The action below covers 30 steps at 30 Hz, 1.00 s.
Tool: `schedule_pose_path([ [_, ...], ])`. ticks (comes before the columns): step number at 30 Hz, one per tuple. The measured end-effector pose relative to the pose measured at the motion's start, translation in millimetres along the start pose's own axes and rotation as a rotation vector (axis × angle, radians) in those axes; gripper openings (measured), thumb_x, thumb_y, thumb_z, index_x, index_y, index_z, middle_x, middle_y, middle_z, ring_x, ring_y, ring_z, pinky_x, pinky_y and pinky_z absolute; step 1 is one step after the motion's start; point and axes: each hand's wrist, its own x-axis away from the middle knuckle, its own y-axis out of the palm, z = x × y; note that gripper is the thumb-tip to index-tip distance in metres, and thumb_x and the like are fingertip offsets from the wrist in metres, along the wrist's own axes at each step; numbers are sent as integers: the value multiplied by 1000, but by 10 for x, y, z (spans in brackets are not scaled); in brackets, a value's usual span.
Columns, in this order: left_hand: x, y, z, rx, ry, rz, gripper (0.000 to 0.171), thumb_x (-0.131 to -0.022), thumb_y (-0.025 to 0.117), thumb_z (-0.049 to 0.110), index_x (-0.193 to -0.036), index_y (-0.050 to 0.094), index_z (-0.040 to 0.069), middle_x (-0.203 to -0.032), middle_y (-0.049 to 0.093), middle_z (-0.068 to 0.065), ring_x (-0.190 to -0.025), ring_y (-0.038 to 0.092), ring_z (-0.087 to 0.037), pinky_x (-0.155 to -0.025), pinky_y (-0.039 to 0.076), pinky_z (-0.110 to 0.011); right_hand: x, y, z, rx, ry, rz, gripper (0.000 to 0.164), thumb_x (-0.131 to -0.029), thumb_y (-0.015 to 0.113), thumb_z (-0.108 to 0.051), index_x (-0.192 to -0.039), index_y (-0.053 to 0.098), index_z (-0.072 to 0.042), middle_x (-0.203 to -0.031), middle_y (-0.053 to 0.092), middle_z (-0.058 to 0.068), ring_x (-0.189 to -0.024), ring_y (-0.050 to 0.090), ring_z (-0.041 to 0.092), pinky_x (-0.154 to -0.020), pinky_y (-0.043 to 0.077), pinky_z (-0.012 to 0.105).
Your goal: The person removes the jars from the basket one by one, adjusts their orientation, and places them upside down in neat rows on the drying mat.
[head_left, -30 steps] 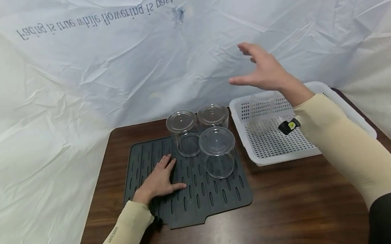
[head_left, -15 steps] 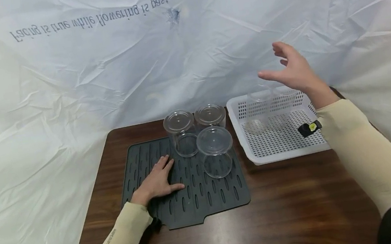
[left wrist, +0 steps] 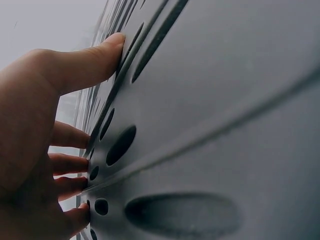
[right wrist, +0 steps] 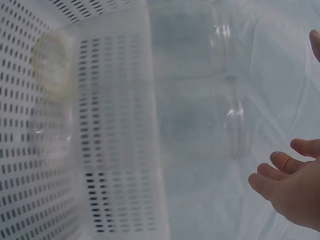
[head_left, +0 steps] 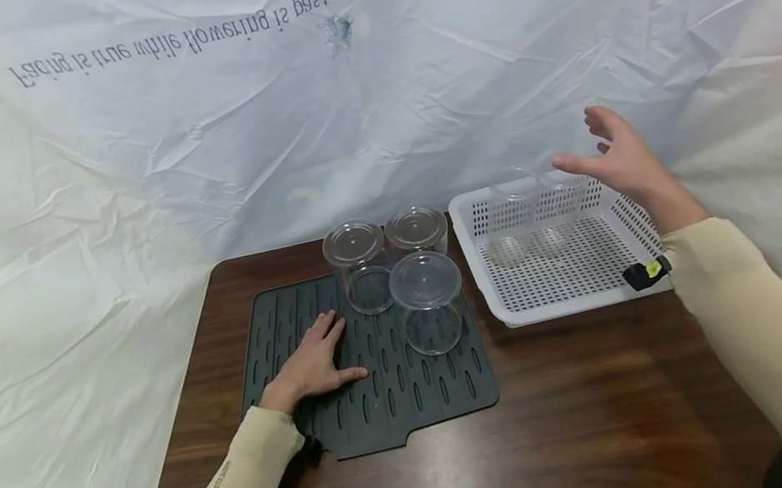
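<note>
My left hand [head_left: 311,367] rests on the dark grey drying mat [head_left: 416,413], fingers and thumb spread; in the left wrist view its fingertips touch the slotted surface. Beside it, three clear lidded jars stand upright on the mat: a front jar [head_left: 430,310], a back left jar [head_left: 362,269] and a back right jar [head_left: 416,230]. My right hand [head_left: 625,162] hovers above the white basket [head_left: 575,307], fingers loosely bent, holding nothing. Two clear jars, a left jar [head_left: 514,213] and a right jar [head_left: 565,205], stand in the basket. The right wrist view shows the hand apart from the nearer jar [right wrist: 200,120].
Mat and basket lie side by side on a dark wooden table [head_left: 555,430]. A white printed sheet [head_left: 253,130] hangs behind the table and along both sides. The basket has raised perforated walls.
My right hand has moved right and slightly down, away from the jars in the basket, uncovering the right one. The left hand stays on the mat. The head view has shifted slightly.
</note>
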Motion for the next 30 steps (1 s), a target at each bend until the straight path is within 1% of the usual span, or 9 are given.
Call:
schedule_pose_path([
  [5, 2, 6, 0, -3, -5, -2, 103, -80, 67, 66, -154, 29, 4, -162, 16, -17, -150, 13, -36, -119, 20, -54, 52, 23, 159, 24, 22, -48, 107, -86, 73, -41, -159, -1, -14, -163, 6, 19, -147, 12, 44, -115, 18, 63],
  [8, -5, 7, -3, -3, -1, 1, 103, -80, 67, 66, -154, 29, 4, -162, 16, -17, -150, 13, -36, -119, 20, -54, 92, 61, 240, -3, 48, -71, 109, -87, 73, -40, -158, -4, -15, -163, 3, 19, -148, 9, 43, -115, 17, 64],
  [13, -7, 5, -16, -4, 5, 1, 103, -80, 67, 66, -154, 28, 5, -162, 16, -17, -150, 12, -36, -119, 19, -54, 136, 106, 339, -55, 104, -77, 110, -87, 73, -40, -158, -8, -17, -163, 1, 18, -149, 7, 39, -116, 17, 62],
  [16, 1, 6, -24, -9, -3, -6, 104, -80, 66, 67, -154, 28, 5, -162, 15, -17, -150, 12, -36, -120, 18, -54, 150, 138, 387, -56, 123, -88, 112, -87, 73, -41, -157, -10, -15, -163, 0, 19, -149, 7, 40, -115, 19, 63],
  [20, 2, 9, -28, -9, -9, -10, 104, -80, 66, 67, -154, 27, 6, -163, 14, -17, -150, 11, -36, -120, 18, -54, 181, 188, 466, -46, 144, -122, 113, -87, 72, -40, -157, -12, -11, -162, -3, 22, -149, 6, 43, -113, 20, 65],
  [22, 1, 11, -28, -7, -7, -7, 104, -80, 66, 68, -154, 27, 6, -163, 14, -17, -150, 11, -36, -120, 18, -54, 193, 213, 509, -43, 148, -129, 112, -87, 73, -40, -157, -9, -12, -162, -2, 22, -149, 7, 42, -113, 21, 65],
  [24, -1, 14, -30, -7, 0, 0, 104, -80, 66, 67, -154, 28, 5, -162, 15, -17, -150, 12, -36, -120, 18, -54, 199, 239, 539, -55, 134, -131, 107, -87, 74, -38, -158, -2, -13, -163, 4, 21, -149, 9, 42, -112, 21, 66],
  [27, -3, 22, -31, -7, 1, 4, 104, -80, 67, 67, -154, 28, 5, -162, 15, -17, -150, 12, -36, -120, 18, -54, 195, 277, 585, -41, 122, -130, 101, -85, 76, -38, -159, 10, -18, -162, 14, 17, -149, 12, 41, -111, 21, 68],
  [30, -5, 28, -31, -5, 2, 8, 104, -80, 67, 66, -154, 28, 5, -162, 16, -17, -150, 12, -36, -120, 18, -54, 187, 304, 625, -33, 125, -140, 100, -84, 77, -39, -158, 13, -21, -162, 17, 15, -149, 13, 40, -111, 20, 69],
])
